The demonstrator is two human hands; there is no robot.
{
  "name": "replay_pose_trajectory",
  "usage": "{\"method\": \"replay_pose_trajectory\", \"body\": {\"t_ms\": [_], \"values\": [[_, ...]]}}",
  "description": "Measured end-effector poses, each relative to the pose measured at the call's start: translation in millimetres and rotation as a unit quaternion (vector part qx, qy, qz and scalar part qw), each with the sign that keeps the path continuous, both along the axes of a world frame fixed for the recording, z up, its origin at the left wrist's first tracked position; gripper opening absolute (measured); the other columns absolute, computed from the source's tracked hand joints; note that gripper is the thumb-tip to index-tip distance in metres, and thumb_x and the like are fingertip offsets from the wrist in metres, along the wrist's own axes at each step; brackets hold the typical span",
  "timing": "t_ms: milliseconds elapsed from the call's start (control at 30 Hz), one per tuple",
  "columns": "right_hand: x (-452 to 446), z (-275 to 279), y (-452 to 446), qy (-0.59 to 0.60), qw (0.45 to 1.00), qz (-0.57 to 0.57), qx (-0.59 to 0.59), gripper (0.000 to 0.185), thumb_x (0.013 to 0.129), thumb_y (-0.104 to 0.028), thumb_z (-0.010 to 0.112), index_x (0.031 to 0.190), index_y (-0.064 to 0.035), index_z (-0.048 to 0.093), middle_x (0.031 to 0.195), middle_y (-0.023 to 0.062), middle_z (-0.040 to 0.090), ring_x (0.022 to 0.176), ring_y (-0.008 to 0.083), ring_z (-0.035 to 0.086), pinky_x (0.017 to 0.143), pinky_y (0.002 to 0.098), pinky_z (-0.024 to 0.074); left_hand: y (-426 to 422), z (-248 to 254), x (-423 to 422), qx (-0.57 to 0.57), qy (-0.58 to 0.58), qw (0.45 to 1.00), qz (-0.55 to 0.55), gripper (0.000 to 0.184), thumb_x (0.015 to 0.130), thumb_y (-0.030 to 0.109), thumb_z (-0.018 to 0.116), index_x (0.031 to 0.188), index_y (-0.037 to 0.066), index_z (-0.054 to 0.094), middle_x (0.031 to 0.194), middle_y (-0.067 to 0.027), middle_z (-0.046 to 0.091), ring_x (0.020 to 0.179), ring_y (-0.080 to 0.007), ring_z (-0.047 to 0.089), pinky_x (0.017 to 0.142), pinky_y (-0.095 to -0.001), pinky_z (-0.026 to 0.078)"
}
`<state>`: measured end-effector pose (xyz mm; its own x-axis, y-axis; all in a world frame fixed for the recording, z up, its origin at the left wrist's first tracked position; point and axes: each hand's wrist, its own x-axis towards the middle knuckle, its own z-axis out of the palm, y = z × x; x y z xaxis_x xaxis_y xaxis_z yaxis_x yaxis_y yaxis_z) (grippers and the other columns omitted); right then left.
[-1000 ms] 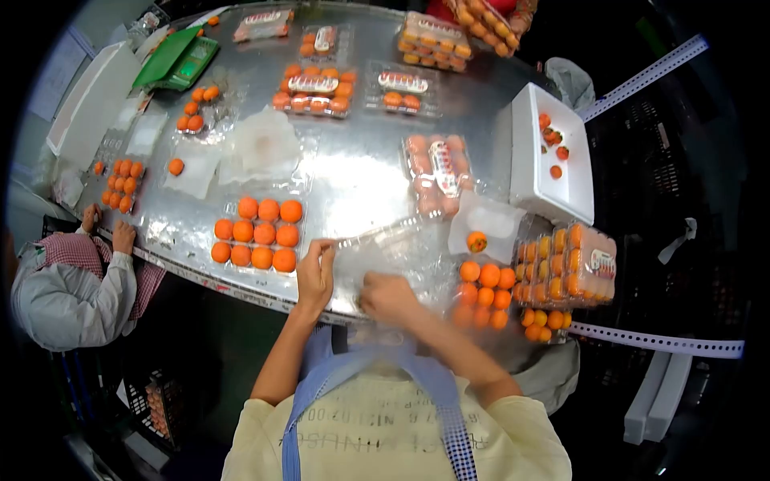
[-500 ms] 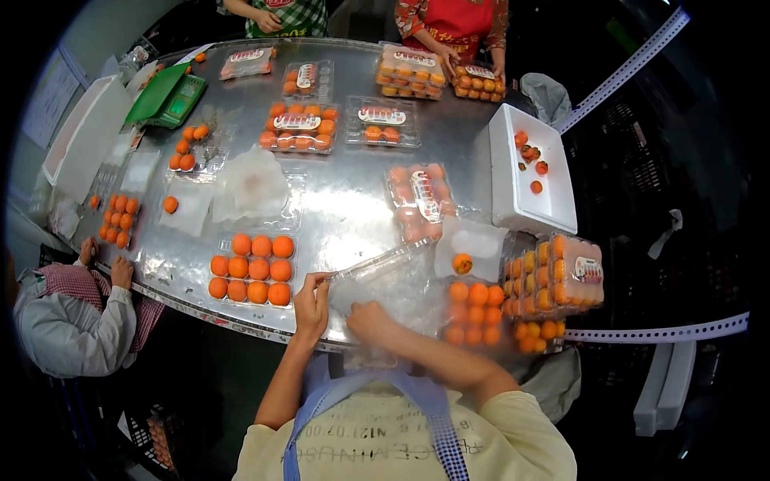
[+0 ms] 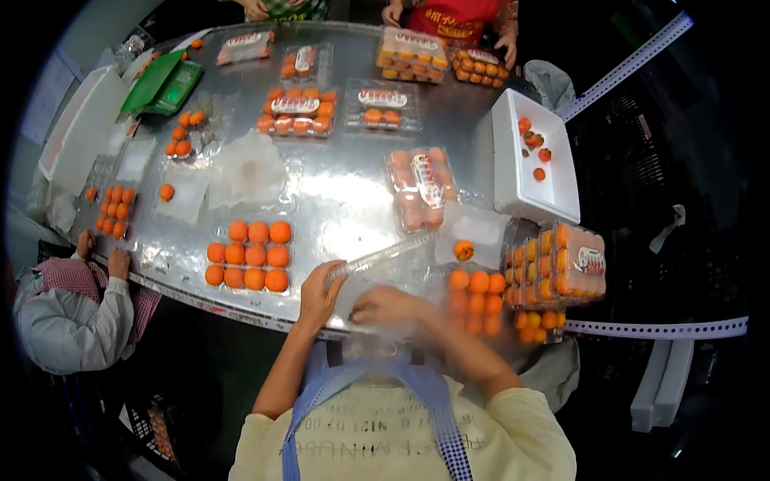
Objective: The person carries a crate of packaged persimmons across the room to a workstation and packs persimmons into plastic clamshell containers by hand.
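My left hand (image 3: 322,290) pinches the edge of a clear plastic clamshell box (image 3: 383,258) at the table's near edge. Its long rim slants up to the right. My right hand (image 3: 388,306) is curled low over the same box; whatever its fingers hold, if anything, is too small to make out. Right of it stands a clear tray of orange fruits (image 3: 477,301), partly blurred. Above that tray, one persimmon-like fruit (image 3: 463,250) rests on a white liner sheet (image 3: 481,228). A filled, labelled pack (image 3: 422,188) sits beyond the box.
Stacked full packs (image 3: 561,268) stand at the right, below a white foam box (image 3: 536,196) with several fruits. An open tray of fruits (image 3: 249,255) lies left of my hands. A green scale (image 3: 172,88) is far left. Co-workers stand opposite and at the left (image 3: 76,321).
My right hand has shifted slightly right over the box, while my left hand keeps its hold. Across the table, the person in the red apron has drawn their hands apart, off the pack.
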<state>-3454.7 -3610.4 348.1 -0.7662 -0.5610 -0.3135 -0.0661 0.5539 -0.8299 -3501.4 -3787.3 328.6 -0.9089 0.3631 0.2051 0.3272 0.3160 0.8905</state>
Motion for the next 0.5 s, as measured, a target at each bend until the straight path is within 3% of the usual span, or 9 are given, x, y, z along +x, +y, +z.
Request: {"method": "replay_pose_trajectory", "body": {"t_ms": [100, 167, 267, 367, 500], "values": [[1, -1, 8, -0.09, 0.968, -0.126, -0.198, 0.022, 0.083, -0.022, 0.056, 0.092, -0.003, 0.064, 0.083, 0.0085, 0.064, 0.078, 0.0152, 0.058, 0.071, 0.0287, 0.0446, -1, -3, 0, 0.064, -0.203, 0.977, 0.015, 0.024, 0.085, 0.016, 0.056, 0.103, 0.001, 0.056, 0.093, -0.0115, 0.061, 0.088, -0.014, 0.057, 0.077, -0.0272, 0.043], [3, -8, 16, -0.109, 0.927, -0.236, -0.269, 0.021, 0.086, -0.019, 0.054, 0.092, 0.0, 0.063, 0.086, 0.0055, 0.063, 0.081, 0.0118, 0.055, 0.074, 0.0262, 0.0431, 1, -26, -7, 0.105, -0.227, 0.968, 0.018, 0.028, 0.084, 0.018, 0.059, 0.106, 0.001, 0.056, 0.095, -0.0101, 0.061, 0.089, -0.0139, 0.056, 0.077, -0.0265, 0.044], [9, -31, 21, -0.09, 0.857, -0.43, -0.269, 0.024, 0.087, -0.02, 0.053, 0.094, 0.0019, 0.06, 0.088, 0.0044, 0.06, 0.084, 0.012, 0.054, 0.077, 0.0251, 0.0415, 3, -58, -8, 0.137, -0.272, 0.953, -0.003, 0.038, 0.08, 0.023, 0.064, 0.109, 0.0, 0.055, 0.099, -0.0101, 0.06, 0.091, -0.0152, 0.055, 0.077, -0.0256, 0.044], [14, -42, 20, -0.079, 0.813, -0.51, -0.27, 0.023, 0.088, -0.02, 0.053, 0.096, 0.0008, 0.059, 0.088, 0.0031, 0.059, 0.084, 0.0113, 0.051, 0.08, 0.0255, 0.0388, 2, -64, -8, 0.122, -0.314, 0.942, -0.016, 0.047, 0.076, 0.023, 0.069, 0.112, -0.003, 0.053, 0.101, -0.0118, 0.059, 0.091, -0.0158, 0.055, 0.077, -0.0253, 0.045], [15, -43, 12, -0.047, 0.814, -0.519, -0.257, 0.024, 0.088, -0.021, 0.053, 0.097, 0.0011, 0.059, 0.09, 0.0045, 0.06, 0.084, 0.0115, 0.053, 0.079, 0.0255, 0.04, 8, -46, -8, 0.14, -0.371, 0.918, -0.027, 0.053, 0.071, 0.019, 0.074, 0.112, -0.006, 0.052, 0.099, -0.0135, 0.06, 0.089, -0.0163, 0.057, 0.077, -0.0261, 0.046]]}}
